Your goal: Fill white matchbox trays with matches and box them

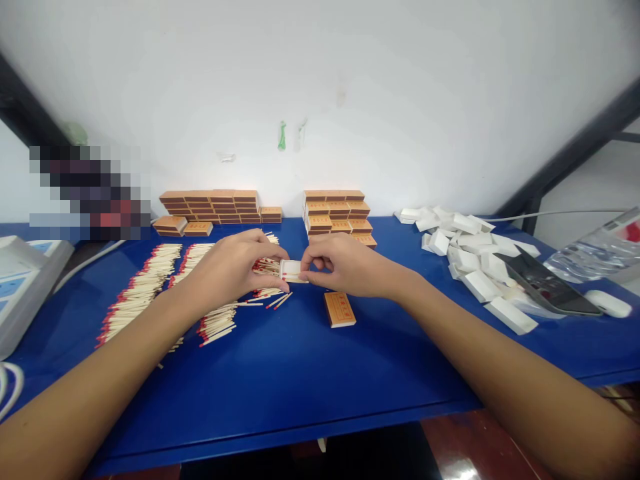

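Between my hands is a small white matchbox tray [292,266] with a red-headed match [293,275] in it. My left hand [237,263] grips the tray's left end between thumb and fingers. The fingertips of my right hand [337,263] are pinched at the tray's right end, where the match runs up to them. They partly hide that end. Loose matches [267,267] lie beside and behind my left fingers. An orange matchbox [341,309] rests on the blue table [280,387], just below my right hand.
Rows of matches [143,287] spread across the left side. Stacked matchboxes [210,205] and a second stack [337,213] stand against the wall. At right are a pile of white trays [467,243], a phone [547,283] and a plastic bottle [595,247]. A power strip [30,287] sits far left.
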### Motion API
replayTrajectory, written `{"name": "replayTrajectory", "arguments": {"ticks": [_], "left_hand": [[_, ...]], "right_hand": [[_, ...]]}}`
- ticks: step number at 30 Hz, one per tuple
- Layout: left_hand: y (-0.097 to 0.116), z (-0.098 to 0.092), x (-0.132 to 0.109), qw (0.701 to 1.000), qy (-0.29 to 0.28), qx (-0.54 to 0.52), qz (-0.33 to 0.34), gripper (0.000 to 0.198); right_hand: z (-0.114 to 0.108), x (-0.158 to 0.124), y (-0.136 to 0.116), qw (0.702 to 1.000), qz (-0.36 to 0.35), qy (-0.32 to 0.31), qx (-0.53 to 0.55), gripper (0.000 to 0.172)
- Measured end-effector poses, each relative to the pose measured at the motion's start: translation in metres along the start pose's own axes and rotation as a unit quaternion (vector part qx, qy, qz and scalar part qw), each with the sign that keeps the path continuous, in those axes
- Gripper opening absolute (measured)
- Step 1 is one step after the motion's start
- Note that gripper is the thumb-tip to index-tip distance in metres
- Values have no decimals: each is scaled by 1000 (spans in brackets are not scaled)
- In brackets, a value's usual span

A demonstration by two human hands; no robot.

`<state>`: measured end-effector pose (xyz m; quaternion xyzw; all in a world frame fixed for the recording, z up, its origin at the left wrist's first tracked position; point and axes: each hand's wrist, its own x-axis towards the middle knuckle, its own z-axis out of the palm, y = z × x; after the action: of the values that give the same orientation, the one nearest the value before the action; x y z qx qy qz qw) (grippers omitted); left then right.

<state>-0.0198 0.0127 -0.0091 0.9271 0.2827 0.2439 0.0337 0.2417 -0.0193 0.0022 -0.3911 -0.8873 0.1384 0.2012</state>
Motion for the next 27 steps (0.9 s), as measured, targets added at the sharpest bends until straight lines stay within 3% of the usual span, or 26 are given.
{"name": "replayTrajectory", "arguments": {"ticks": [8, 16, 23, 27], "left_hand": [[1, -2, 1, 1000, 2, -4, -11, 45], [-10, -3, 1, 999, 38, 32, 7, 46], [-19, -6, 0, 995, 59, 86, -7, 45], [-19, -6, 0, 995, 46, 91, -7, 49]], "right_hand": [[3, 0, 0, 999, -12, 29, -15, 9], [-2, 0, -6, 994, -17, 108, -12, 25], [10, -1, -11, 999, -27, -40, 24, 3], [26, -1, -13, 996, -43, -72, 41, 6]]}}
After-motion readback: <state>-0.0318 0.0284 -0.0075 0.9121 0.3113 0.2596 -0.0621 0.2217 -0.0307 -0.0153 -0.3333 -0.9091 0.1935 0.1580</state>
